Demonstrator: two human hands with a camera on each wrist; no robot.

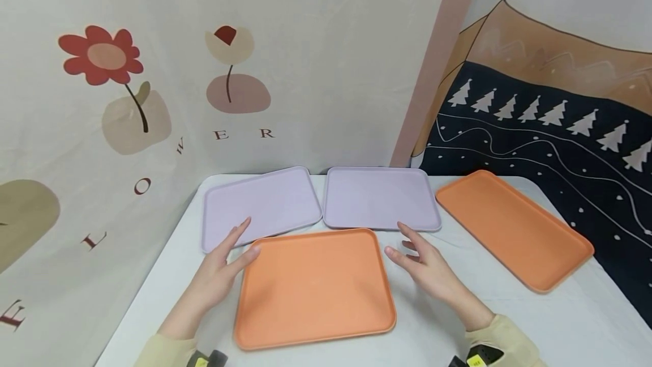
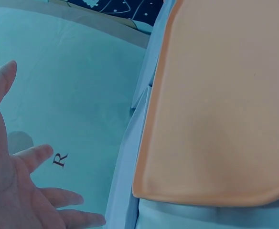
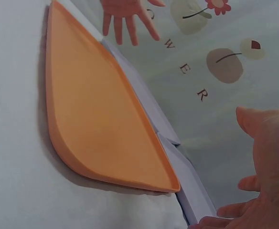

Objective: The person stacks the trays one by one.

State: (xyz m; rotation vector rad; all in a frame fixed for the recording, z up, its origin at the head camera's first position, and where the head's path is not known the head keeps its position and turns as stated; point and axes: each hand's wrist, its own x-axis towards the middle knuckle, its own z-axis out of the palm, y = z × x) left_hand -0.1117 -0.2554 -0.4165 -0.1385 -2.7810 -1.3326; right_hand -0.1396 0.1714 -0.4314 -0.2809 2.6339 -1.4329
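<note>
An orange tray (image 1: 316, 290) lies flat at the front middle of the table, between my two hands. My left hand (image 1: 216, 276) hovers at its left side, fingers extended and thumb tip overlapping the tray's upper left corner in the head view. Off the tray's right edge is my right hand (image 1: 430, 271), fingers spread and holding nothing. Behind lie two lilac trays, the left one (image 1: 262, 203) set at a slant and the right one (image 1: 379, 197) nearly square to the back. Both palms show empty in the wrist views, the left hand (image 2: 20, 186) and the right hand (image 3: 268, 176).
A second orange tray (image 1: 514, 231) lies angled at the table's right side. White cloth covers the table (image 1: 438, 338). A flower-printed cloth (image 1: 326, 72) hangs behind and to the left; a dark tree-patterned cloth (image 1: 535, 146) hangs at the right.
</note>
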